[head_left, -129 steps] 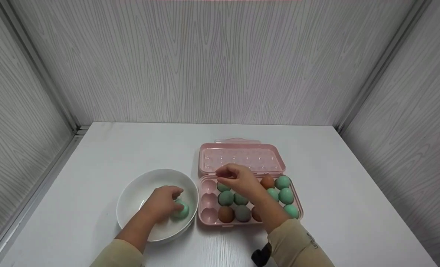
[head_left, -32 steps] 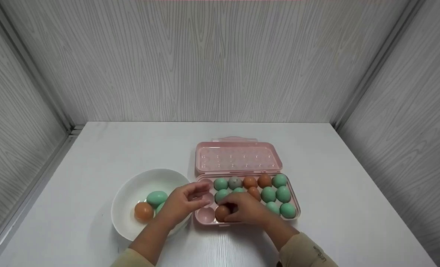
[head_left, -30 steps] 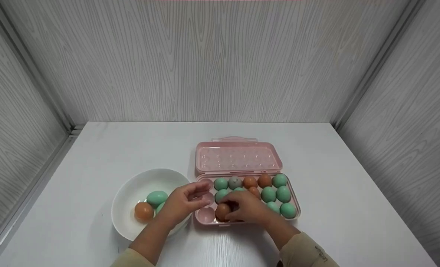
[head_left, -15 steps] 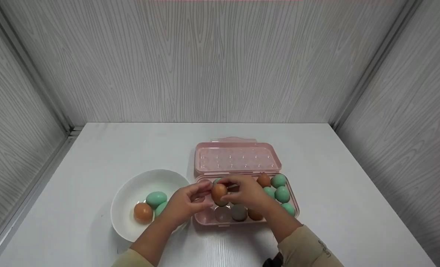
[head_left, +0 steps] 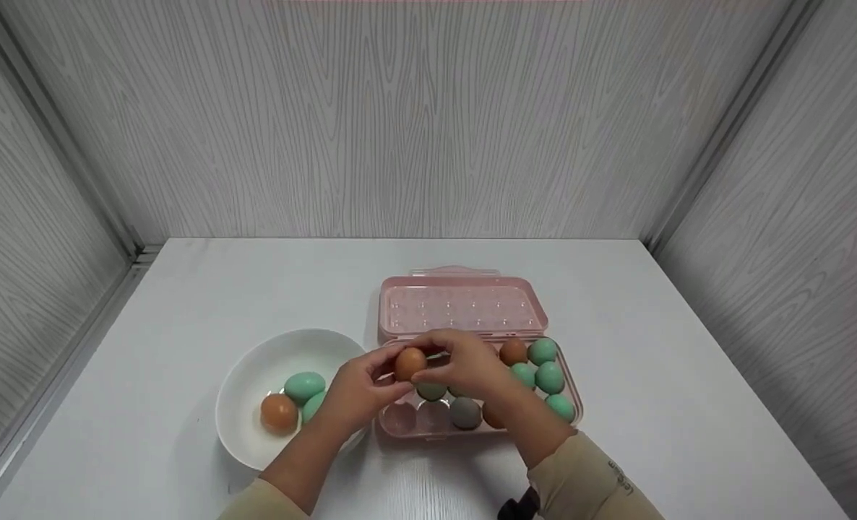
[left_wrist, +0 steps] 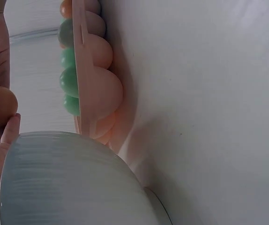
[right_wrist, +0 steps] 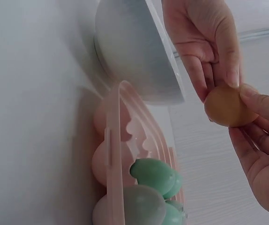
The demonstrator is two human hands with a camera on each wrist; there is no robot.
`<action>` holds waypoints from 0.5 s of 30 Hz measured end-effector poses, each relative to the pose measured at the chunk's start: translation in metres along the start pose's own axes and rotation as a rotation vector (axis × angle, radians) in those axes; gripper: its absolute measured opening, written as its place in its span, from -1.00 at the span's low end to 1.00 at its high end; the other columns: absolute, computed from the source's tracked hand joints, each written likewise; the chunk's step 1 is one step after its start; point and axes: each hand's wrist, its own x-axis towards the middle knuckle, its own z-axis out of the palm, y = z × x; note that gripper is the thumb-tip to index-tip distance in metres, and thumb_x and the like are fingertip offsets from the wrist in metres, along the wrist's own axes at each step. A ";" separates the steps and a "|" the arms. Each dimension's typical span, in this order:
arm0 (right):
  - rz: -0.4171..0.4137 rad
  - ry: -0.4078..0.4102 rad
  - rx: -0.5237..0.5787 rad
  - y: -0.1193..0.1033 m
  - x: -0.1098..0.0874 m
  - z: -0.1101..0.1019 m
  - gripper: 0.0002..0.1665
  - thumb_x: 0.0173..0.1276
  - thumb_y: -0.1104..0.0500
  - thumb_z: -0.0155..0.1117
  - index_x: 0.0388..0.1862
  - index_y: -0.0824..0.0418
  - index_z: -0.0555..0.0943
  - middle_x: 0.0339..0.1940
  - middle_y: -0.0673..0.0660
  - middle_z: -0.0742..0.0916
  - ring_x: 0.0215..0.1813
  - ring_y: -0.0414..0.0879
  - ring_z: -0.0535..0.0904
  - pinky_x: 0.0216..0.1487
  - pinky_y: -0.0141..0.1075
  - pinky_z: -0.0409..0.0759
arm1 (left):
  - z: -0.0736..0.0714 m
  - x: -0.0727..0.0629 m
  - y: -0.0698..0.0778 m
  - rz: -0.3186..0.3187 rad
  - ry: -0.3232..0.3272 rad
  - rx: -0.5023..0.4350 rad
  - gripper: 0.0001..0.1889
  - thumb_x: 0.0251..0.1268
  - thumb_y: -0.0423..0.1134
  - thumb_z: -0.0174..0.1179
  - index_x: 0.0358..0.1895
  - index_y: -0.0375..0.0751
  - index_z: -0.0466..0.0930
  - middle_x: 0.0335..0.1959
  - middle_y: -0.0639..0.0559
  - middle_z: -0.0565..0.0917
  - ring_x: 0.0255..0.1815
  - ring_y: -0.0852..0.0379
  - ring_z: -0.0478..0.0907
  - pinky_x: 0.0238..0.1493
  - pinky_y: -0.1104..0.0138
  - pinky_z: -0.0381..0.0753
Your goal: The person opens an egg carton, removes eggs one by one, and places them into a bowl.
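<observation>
A brown egg (head_left: 410, 365) is held up over the left end of the pink egg box (head_left: 399, 419). My right hand (head_left: 464, 365) pinches it between thumb and fingers from the right. From the left, my left hand (head_left: 360, 390) has thumb and fingertips at the same egg; in the right wrist view they lie about its end. Green, brown and grey eggs fill much of the box, though my right hand hides part of it. Beside it, a white bowl (head_left: 248, 368) contains a brown egg (head_left: 279, 414) and green eggs (head_left: 305, 388).
The egg box's lid (head_left: 464, 307) lies folded back behind it. Bare cups (right_wrist: 130, 140) show at the box's left end. The bowl stands close to that end. Wood-grained walls (head_left: 399, 115) rise behind and at both sides of the white table (head_left: 688, 419).
My right hand has lifted the brown egg out of the front row and carried it up and left. It now meets my left hand, which has come out of the bowl.
</observation>
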 end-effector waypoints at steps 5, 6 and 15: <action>-0.030 -0.001 0.003 -0.003 0.002 0.000 -0.55 -0.01 -0.02 0.46 -0.07 -0.19 0.60 -0.14 -0.17 0.64 -0.07 -0.19 0.55 -0.02 -0.31 0.56 | 0.001 0.002 0.001 0.022 0.048 0.019 -0.39 0.01 -0.17 0.36 0.22 -0.09 0.42 0.13 -0.07 0.50 0.11 -0.01 0.48 0.01 0.30 0.54; -0.039 -0.002 0.003 -0.004 0.002 0.000 -0.56 0.00 -0.01 0.46 -0.07 -0.18 0.61 -0.14 -0.17 0.64 -0.07 -0.19 0.55 -0.02 -0.32 0.56 | 0.001 0.002 0.001 0.029 0.052 0.018 -0.39 0.01 -0.17 0.36 0.22 -0.10 0.42 0.12 -0.07 0.50 0.11 -0.01 0.48 0.01 0.30 0.53; -0.044 0.012 -0.016 -0.008 0.003 0.001 -0.60 0.04 -0.02 0.43 -0.09 -0.17 0.61 -0.16 -0.18 0.64 -0.08 -0.23 0.55 -0.03 -0.34 0.56 | 0.000 0.002 0.002 0.039 0.074 0.021 -0.40 0.01 -0.21 0.36 0.20 -0.12 0.43 0.11 -0.10 0.51 0.10 -0.03 0.48 0.01 0.29 0.53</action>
